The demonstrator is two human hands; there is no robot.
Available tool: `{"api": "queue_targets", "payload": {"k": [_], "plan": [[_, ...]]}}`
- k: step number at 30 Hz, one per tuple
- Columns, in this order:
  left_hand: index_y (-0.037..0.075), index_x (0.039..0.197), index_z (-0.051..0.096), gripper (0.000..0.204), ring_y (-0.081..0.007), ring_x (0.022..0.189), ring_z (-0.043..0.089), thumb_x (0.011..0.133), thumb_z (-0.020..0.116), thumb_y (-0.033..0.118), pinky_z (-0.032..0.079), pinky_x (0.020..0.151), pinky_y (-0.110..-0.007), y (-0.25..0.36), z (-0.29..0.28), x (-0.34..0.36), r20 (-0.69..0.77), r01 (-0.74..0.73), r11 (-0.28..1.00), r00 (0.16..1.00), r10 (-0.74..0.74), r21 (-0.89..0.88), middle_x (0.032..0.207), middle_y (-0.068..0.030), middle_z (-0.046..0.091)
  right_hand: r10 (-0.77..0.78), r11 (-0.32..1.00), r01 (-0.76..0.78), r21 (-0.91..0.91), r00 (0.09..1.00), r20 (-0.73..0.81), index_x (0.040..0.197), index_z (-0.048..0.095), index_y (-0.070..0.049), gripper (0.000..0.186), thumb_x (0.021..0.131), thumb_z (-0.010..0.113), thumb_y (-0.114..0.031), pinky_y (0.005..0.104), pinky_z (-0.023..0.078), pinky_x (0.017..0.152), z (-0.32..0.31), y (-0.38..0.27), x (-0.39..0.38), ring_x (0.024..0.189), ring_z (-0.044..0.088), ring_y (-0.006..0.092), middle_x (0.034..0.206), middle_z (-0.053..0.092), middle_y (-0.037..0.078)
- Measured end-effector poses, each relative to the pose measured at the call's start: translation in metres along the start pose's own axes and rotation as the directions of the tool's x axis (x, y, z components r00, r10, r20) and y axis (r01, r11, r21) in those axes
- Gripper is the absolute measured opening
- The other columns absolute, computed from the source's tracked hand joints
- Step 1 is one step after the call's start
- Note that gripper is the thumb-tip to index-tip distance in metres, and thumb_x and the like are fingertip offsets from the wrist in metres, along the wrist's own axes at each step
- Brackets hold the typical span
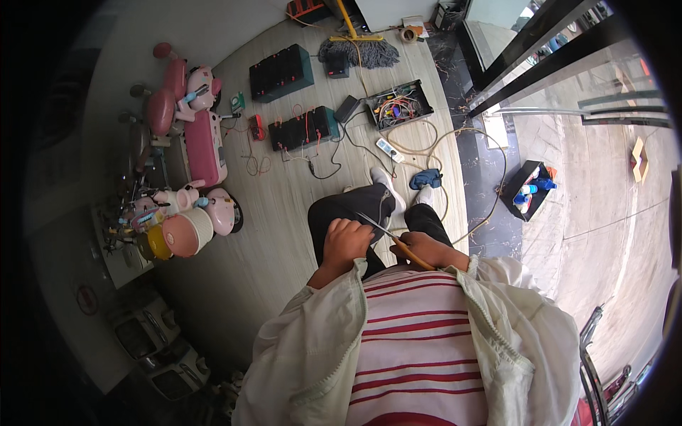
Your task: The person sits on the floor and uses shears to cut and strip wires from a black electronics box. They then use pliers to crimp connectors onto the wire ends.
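Over my lap, my right hand (424, 250) is closed around a slim tool with a silver shaft (377, 226) and an orange-tan handle (413, 255). Its exact kind is unclear. The shaft points up and to the left, past the fingers of my left hand (347, 240). Those fingers are curled near my knee; whatever they grip is hidden. A thin pale strand (387, 210) rises beside the shaft. Beyond my feet on the floor stands a black battery pack (302, 130) with red and black leads, and a second black battery pack (281, 74) sits behind it.
An open black box of tangled wires (401, 106), a white power strip (389, 150) and a red meter (256, 128) lie ahead. A long cord (503, 167) loops rightward. Pink scooters (204, 149) line the left. At right are a bottle crate (526, 190) and a glass door.
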State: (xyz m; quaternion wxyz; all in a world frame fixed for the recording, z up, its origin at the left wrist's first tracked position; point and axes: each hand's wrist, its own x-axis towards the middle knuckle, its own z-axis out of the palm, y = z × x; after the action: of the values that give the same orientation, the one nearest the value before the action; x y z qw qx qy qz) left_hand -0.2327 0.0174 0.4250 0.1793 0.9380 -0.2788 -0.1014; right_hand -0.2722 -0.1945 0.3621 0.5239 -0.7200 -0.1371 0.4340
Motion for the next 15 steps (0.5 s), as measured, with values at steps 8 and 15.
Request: {"api": "queue_targets", "payload": {"k": [8,15], "plan": [[0.006,0.092,0.065,0.015,-0.0279,0.09,0.055,0.08,0.06,0.012,0.041,0.087,-0.039,-0.089,0.044,0.085,0.262,-0.05,0.977,0.959,0.105,-0.208,0.089,-0.0098,0.061,0.022,0.996,-0.006,0.089,0.982,-0.187,0.096,0.064,0.001,0.041,0.086,0.055,-0.037,0.0412,0.048,0.072,-0.019,0.051,0.073,0.085,0.061,0.0388,0.091,0.063,0.023],[0.0,0.104,0.057,0.022,-0.0184,0.1,0.057,0.091,0.042,0.01,0.043,0.092,-0.032,-0.245,0.146,0.152,0.533,0.631,-0.001,0.654,-0.536,-0.776,0.104,-0.0101,0.06,0.274,0.864,-0.097,0.494,0.914,-0.3,0.089,0.061,0.003,0.045,0.089,0.054,-0.041,0.0385,0.046,0.07,0.02,0.165,0.191,0.075,0.06,0.0325,0.078,0.062,0.019]]}}
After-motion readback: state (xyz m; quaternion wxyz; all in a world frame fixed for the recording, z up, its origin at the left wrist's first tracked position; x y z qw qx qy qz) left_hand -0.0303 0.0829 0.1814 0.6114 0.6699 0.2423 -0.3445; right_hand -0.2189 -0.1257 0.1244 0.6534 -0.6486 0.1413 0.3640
